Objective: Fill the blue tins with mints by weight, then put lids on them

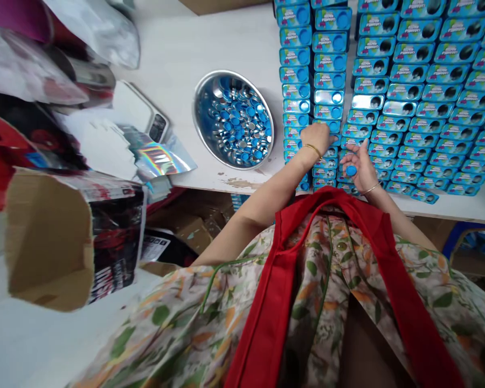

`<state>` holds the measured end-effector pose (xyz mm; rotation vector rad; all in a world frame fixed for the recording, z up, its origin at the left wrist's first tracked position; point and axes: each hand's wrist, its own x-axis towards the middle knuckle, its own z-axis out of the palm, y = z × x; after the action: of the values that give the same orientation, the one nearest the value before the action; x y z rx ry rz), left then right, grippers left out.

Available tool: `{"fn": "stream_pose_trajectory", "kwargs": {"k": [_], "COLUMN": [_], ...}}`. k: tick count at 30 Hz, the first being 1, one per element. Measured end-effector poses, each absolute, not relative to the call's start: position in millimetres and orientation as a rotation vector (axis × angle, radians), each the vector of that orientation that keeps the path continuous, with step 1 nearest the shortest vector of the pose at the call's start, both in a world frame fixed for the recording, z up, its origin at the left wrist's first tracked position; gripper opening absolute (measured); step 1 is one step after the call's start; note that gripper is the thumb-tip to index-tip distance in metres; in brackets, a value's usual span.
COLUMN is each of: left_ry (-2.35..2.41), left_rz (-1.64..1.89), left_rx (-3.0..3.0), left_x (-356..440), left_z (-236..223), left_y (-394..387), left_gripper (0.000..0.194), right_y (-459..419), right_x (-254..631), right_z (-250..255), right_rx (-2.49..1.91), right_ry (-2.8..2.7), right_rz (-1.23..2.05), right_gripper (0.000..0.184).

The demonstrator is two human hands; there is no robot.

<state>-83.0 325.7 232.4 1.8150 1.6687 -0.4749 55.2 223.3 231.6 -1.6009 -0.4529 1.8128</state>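
My left hand (pixel 317 140), a gold bangle on its wrist, bends over the second column of small blue tins (pixel 330 60). Its fingers curl down against the tin lids, and whatever they pinch is hidden. Just right of it, my right hand (pixel 361 168) is turned partly palm up, with a round blue cap (pixel 351 170) held at its fingers. Lids in the two leftmost columns mostly show a blue disc in the round opening. Farther right, the tins (pixel 416 53) show dark round openings. A metal bowl (pixel 198 121) of loose blue and silver caps stands left of the tins.
A white digital scale (pixel 135 110), stacked white cards (pixel 101 143) and a shiny holographic sheet (pixel 161 156) lie left of the bowl. Plastic bags (pixel 97 32) sit at the far left. An open cardboard box (pixel 50 242) stands beside the table's front edge.
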Motion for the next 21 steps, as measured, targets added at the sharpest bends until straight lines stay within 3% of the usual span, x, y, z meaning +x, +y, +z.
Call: {"fn": "stream_pose_trajectory", "kwargs": {"k": [7, 11, 18, 21], "left_ry": [1.105, 1.237, 1.647, 1.671], "left_rz": [0.084, 0.175, -0.131, -0.284], "left_rx": [1.909, 1.815, 1.668, 1.682], "left_x": [-86.7, -93.2, -102.2, -97.8], "left_z": [254.0, 246.8, 230.2, 224.2], "left_y": [263.9, 249.0, 279.3, 288.5], "left_gripper": [0.018, 0.011, 0.003, 0.013], "right_y": [224.0, 216.9, 204.3, 203.8], "right_x": [48.5, 43.6, 56.8, 59.1], "right_z": [226.7, 219.6, 211.5, 211.2], "right_rx": [-1.624, -1.624, -1.653, -1.662], "right_ry": [-0.435, -0.411, -0.535, -0.609], "right_rz": [1.74, 1.731, 1.672, 1.683], "right_gripper": [0.097, 0.094, 0.099, 0.102]}}
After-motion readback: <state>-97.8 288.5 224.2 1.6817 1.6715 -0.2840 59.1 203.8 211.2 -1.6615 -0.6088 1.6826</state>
